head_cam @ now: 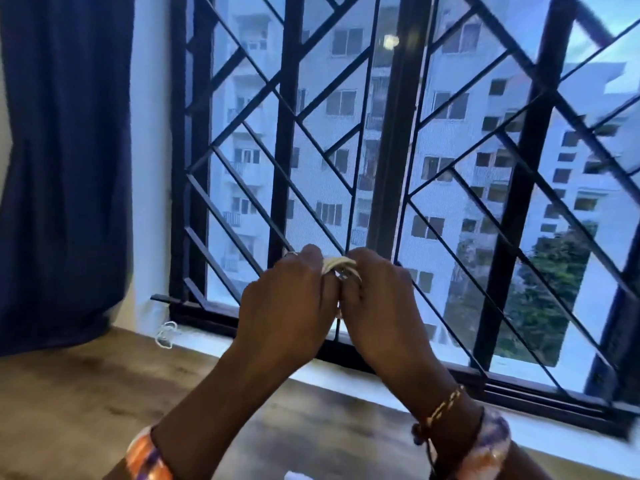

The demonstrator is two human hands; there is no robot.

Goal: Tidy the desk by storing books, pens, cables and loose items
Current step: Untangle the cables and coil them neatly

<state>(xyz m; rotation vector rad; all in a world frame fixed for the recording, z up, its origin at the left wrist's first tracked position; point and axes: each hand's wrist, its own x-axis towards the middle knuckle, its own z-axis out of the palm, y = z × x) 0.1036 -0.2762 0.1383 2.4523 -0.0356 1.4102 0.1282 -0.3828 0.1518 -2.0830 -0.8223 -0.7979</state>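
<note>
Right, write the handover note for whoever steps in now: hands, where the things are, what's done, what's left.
Left hand: raised before the window grille, fingers curled on the coiled white cable.
Right hand: pinches the same coil from the other side.
The cable is bundled in loops between both hands, above the wooden desk.
A second small white cable lies loose on the desk by the window sill, near the blue curtain.
Done: coil mostly wound. Left: finish and store it, then the loose cable. Books and pens are out of view.

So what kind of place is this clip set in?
Probably a room in an upper-floor flat: a wooden desk top by a black-grilled window, a dark blue curtain, apartment blocks outside. Both hands hold a coiled white cable.
</note>
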